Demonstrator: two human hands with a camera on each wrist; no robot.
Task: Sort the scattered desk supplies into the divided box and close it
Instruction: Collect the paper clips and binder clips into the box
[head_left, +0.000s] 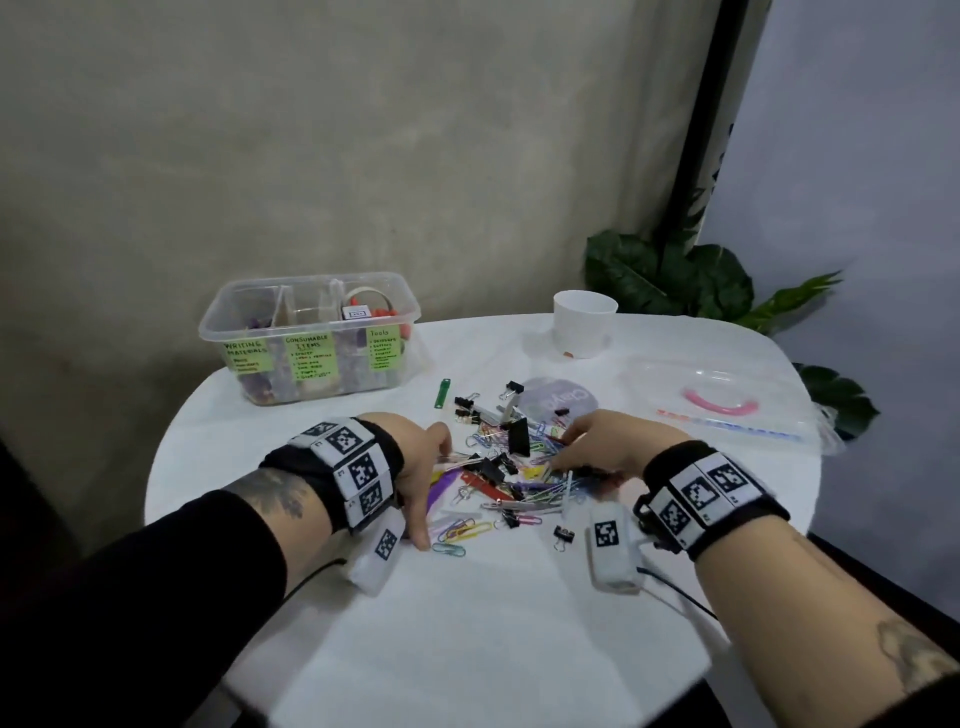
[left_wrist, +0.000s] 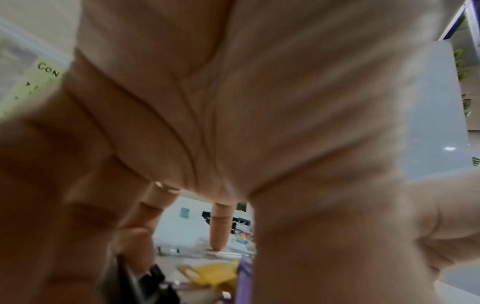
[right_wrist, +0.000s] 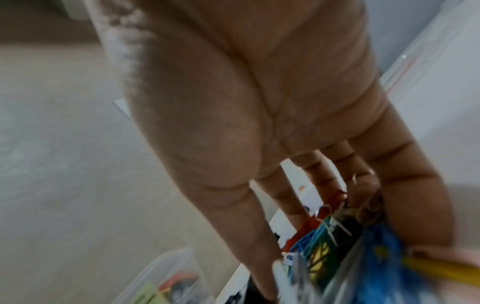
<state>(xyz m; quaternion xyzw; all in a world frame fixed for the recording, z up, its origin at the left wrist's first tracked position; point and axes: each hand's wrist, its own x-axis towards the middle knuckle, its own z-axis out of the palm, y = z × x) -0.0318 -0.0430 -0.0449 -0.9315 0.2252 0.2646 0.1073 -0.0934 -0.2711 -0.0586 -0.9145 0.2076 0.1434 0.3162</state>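
Here, left hand (head_left: 421, 467) and right hand (head_left: 597, 447) spread flat, fingers on clip pile (head_left: 511, 478).

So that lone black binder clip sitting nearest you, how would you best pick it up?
Probably pinch the black binder clip across its black body from above; it lies apart from the pile on the bare table, close to the right hand.

Dim, flat indoor light, cool grey cast. Head view reasonably sharp centrally, wide-angle bending at edges, soft shadows on the table (head_left: 467, 623). Both wrist views heavily motion-blurred and out of focus, palms filling frame; mild glare on white surface, left wrist view.
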